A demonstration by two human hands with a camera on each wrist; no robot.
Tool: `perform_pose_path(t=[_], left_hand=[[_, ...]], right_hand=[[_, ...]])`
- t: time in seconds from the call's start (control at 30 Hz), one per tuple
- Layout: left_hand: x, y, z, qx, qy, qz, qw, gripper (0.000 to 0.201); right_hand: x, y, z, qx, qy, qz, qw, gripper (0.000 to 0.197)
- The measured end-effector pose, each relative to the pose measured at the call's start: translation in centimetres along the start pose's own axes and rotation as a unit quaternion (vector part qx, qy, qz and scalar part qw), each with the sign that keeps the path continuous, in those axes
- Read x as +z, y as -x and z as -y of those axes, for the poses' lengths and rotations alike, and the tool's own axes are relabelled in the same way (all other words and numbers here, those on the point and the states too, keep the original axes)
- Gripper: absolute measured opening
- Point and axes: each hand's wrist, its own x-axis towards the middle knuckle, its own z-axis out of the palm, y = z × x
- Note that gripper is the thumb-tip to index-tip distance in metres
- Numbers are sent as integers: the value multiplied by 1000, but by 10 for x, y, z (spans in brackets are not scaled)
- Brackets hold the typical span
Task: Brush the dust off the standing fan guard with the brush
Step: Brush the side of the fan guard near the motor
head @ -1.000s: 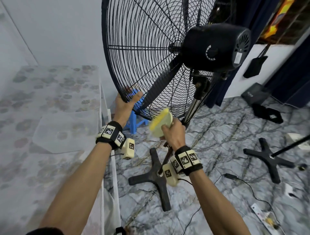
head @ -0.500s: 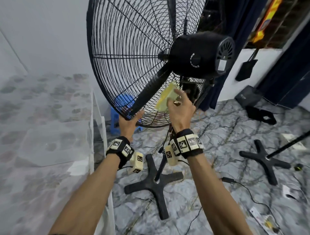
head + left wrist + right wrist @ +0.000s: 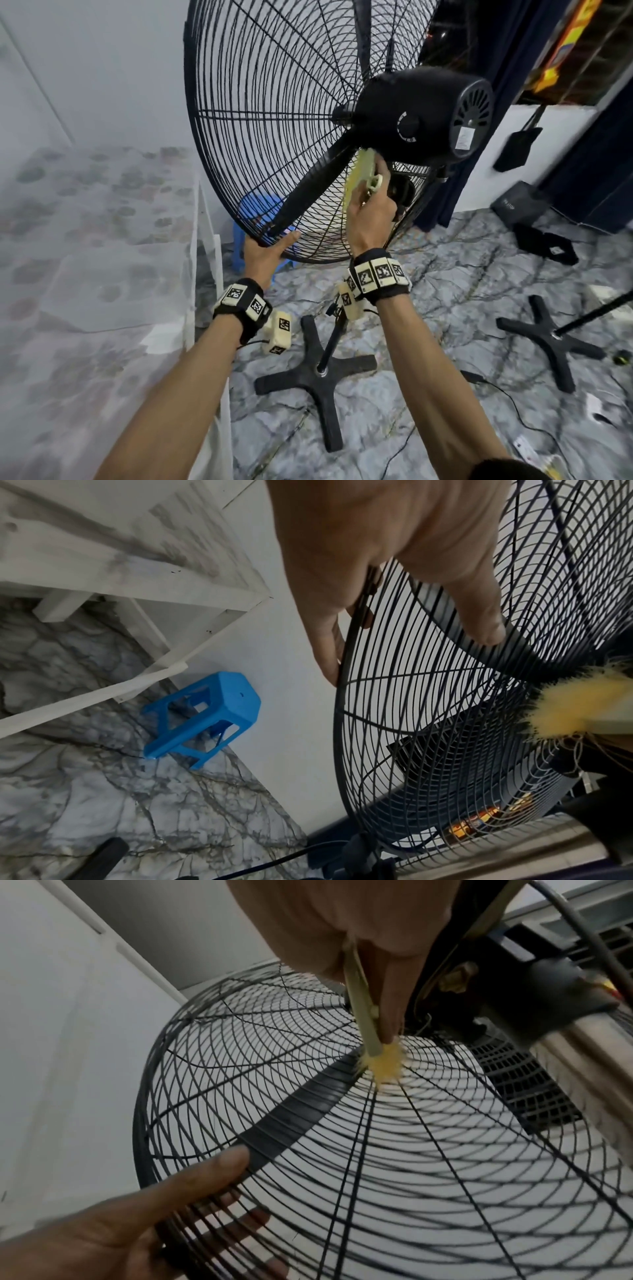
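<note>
Big black fan guard (image 3: 267, 113) up on its pole, tilted, near the white wall. Made of thin wires: stiff, but likely bendy if pushed hard, so best held at the thick outer rim. Left hand (image 3: 263, 251) there now, at the bottom edge of the rim, fingers curled round it and thumb on the wires. Right hand (image 3: 371, 209) wrapped round the pale handle of the brush (image 3: 359, 173). Soft yellow bristles touching the wires near the middle, just under the motor (image 3: 421, 113). Brush probably very light and easy to swing.

Motor box and its bracket close by the right hand, so little room to sweep there. Fan blade behind the wires. Blue stool (image 3: 202, 718) on the floor by the wall. Cross-shaped base (image 3: 317, 373) and loose cables on the marble floor underfoot, easy to trip on.
</note>
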Motion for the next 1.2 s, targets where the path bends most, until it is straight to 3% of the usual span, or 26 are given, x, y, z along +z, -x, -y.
perform_pose_path(t=[0.23,0.5,0.73,0.83,0.93,1.0,1.1,1.2], left_hand=[[-3,-4,7,20,-7,9,1000,96],[-4,-9,18,17,9,15,1000,94],[0,-10,22,24,23,25,999,92],[2,-11,21,39,25,27,999,86],[0,-15,25,42,27,32,998,83],[-3,-16,27,43,20,35,998,84],[-3,-20,31,39,14,41,998,85],[0,-24,33,34,6,35,999,87]], right_hand=[[1,6,3,-54,-6,-34,998,47],[2,0,4,-39,75,83,993,62],[-10,-7,12,-11,50,34,998,59],[-2,0,14,-16,60,50,997,61],[-4,4,12,5,59,71,996,50],[-9,0,14,17,48,45,998,44],[-5,-6,17,15,43,9,999,53],[4,5,16,16,50,28,998,59]])
